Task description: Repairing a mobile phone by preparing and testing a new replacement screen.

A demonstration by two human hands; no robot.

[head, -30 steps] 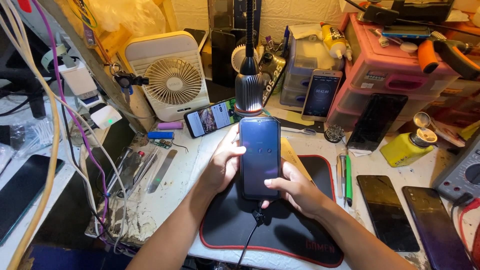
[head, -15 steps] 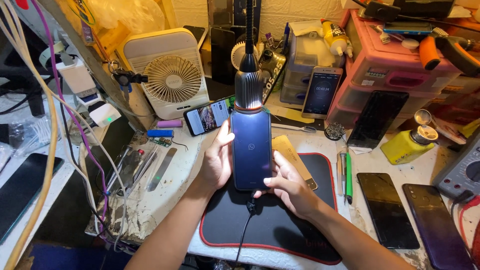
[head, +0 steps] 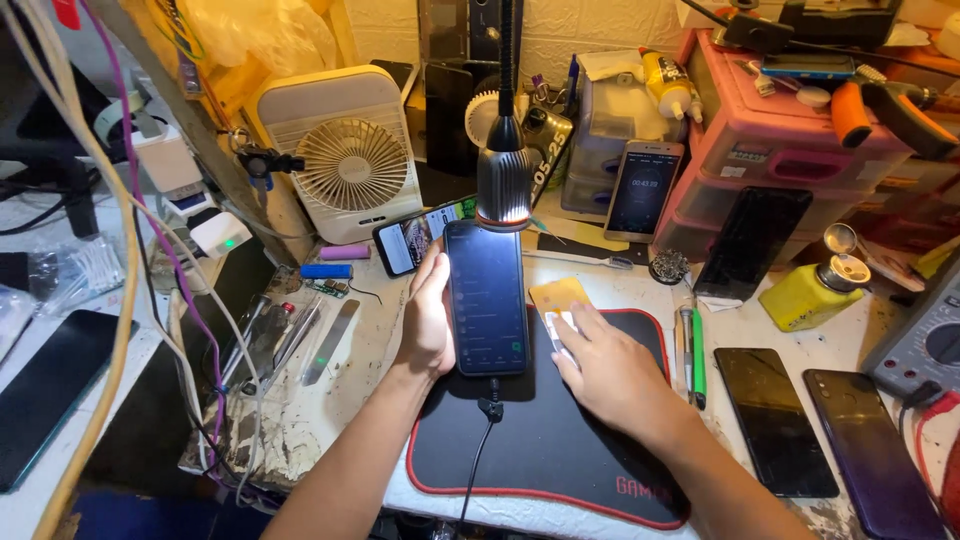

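We are gripping the dark, lit-screen smartphone [head: 487,297] with our left hand [head: 428,318] — cable [head: 478,452] plugged in below. Our right hand [head: 607,368] is lying flat, fingers loosely apart, on the yellow card [head: 556,295] over the black red-edged mat [head: 545,450].

A gooseneck lamp [head: 503,185] lights the scene from just above the phone [head: 486,297], leaving the bench bright and warm around it. Beyond the lamp, left and lower edges fall dim. Focus stays sharp centrally; wide-angle bending curves cables at the left edge.
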